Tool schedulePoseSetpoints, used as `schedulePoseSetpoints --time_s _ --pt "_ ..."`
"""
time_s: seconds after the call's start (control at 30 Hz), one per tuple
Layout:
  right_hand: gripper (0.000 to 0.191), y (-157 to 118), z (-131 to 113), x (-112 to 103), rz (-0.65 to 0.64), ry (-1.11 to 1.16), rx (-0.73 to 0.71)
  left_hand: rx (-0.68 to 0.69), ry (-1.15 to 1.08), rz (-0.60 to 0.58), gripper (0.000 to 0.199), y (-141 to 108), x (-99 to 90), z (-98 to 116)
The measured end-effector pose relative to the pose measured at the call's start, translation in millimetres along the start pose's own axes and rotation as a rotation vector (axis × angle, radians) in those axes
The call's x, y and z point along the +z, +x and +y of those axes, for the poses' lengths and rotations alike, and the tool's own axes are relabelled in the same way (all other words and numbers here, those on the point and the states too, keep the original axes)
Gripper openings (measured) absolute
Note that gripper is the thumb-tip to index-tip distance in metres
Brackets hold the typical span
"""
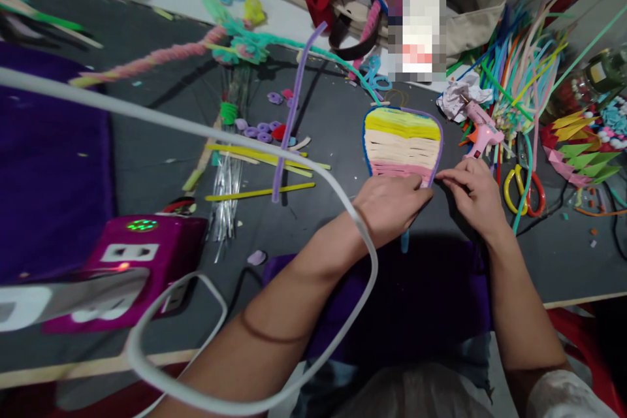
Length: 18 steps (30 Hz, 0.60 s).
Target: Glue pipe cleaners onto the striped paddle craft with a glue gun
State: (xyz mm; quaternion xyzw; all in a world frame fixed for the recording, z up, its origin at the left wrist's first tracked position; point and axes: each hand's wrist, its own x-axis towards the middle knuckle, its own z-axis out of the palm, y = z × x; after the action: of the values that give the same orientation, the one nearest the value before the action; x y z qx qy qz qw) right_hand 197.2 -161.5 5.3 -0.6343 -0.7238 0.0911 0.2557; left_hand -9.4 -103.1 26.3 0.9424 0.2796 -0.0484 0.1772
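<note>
The striped fan-shaped piece (401,144) lies flat on the dark counter (157,163), just ahead of both hands. The left hand (392,206) rests curled over its lower edge, pressing it down; the right hand (473,192) pinches the purple border at the lower right corner. Pressing the border well probably means holding the piece steady and working along in short stretches. A pink glue gun (482,134) and scissors (526,189) lie near the right hand.
</note>
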Motion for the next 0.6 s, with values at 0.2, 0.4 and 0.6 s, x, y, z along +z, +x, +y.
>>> schedulePoseSetpoints --time_s 0.2,0.4,0.6 --pt "0.026 -0.9 0.2 4.5 -0.053 -0.021 -0.033 -0.006 -0.004 -0.011 0.038 1.0 -0.2 -0.3" --pt "0.029 -1.0 1.0 7.3 -0.079 -0.064 -0.032 -0.008 0.034 -0.046 0.039 0.9 -1.1 -0.3" --pt "0.031 -1.4 -1.4 4.5 -0.075 -0.07 -0.025 0.004 0.0 0.017 0.036 -0.9 2.5 -2.0"
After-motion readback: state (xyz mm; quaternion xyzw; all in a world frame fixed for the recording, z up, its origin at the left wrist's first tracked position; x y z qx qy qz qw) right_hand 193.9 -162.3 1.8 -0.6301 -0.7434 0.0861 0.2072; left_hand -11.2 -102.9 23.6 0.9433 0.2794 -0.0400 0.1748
